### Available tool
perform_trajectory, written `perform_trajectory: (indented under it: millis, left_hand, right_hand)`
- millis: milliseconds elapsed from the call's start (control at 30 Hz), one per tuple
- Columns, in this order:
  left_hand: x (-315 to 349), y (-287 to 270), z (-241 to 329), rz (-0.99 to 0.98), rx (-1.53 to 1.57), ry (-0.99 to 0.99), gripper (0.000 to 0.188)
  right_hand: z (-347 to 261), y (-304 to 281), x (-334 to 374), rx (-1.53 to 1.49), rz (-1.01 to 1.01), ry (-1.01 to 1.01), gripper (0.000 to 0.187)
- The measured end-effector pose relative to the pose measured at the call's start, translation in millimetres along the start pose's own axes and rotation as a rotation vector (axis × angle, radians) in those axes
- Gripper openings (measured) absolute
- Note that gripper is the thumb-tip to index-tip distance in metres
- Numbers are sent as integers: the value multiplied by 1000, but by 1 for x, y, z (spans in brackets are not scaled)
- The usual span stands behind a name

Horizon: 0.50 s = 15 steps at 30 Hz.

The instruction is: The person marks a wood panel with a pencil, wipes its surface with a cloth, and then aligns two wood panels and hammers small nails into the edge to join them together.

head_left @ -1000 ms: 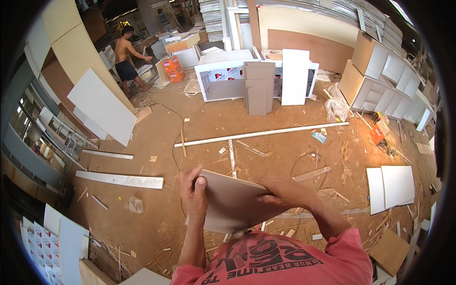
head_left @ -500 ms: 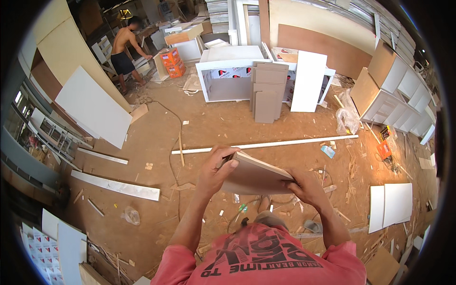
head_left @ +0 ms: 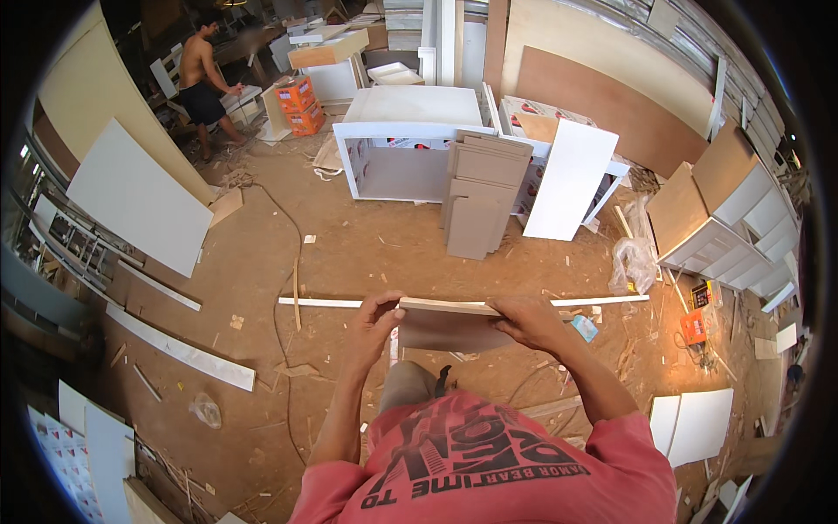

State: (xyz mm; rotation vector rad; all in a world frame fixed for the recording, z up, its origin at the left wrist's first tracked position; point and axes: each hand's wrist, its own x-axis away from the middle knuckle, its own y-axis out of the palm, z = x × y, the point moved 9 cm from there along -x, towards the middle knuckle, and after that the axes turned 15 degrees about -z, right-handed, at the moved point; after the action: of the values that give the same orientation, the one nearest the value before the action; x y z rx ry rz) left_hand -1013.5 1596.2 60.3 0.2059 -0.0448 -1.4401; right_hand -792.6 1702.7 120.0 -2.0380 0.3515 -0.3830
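Note:
Held in front of my body is a grey-brown board (head_left: 449, 327) with a pale raw edge along its top; it may be more than one sheet. My left hand (head_left: 381, 316) is closed round its left end, thumb on the near face. At the right end my right hand (head_left: 526, 321) grips the upper corner, its fingers partly hidden. Beyond the hands, a stack of similar grey-brown panels (head_left: 482, 205) leans against a white cabinet carcass (head_left: 410, 106) lying on the floor. Next to the stack a white panel (head_left: 572, 179) leans too.
A long white strip (head_left: 607, 300) lies across the floor just past the board. A dark cable (head_left: 284, 349) runs along the ground at left. One large white panel (head_left: 144, 196) leans at left; a shelved cabinet (head_left: 724, 210) stands at right. A co-worker (head_left: 205, 79) stands far left.
The board has swung from slanting down at the right to nearly level. The cabinet and panel stack appear nearer. The co-worker has risen from a deeper stoop.

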Motion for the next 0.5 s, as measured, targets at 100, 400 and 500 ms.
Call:
perform_trajectory:
  millis: [100,400,500]
  left_hand:
    - [-47,-18,-1,61,-37,49,35]
    - [-82,-138,-178,152,-258,-364,37]
    - [-91,-158,-220,2,-315,-539,36]
  right_hand:
    - [56,-5,-31,3,-81,177,25]
    - [161,-32,-119,-91,-41,442,29]
    - [211,-20,-141,-189,50,416,28]
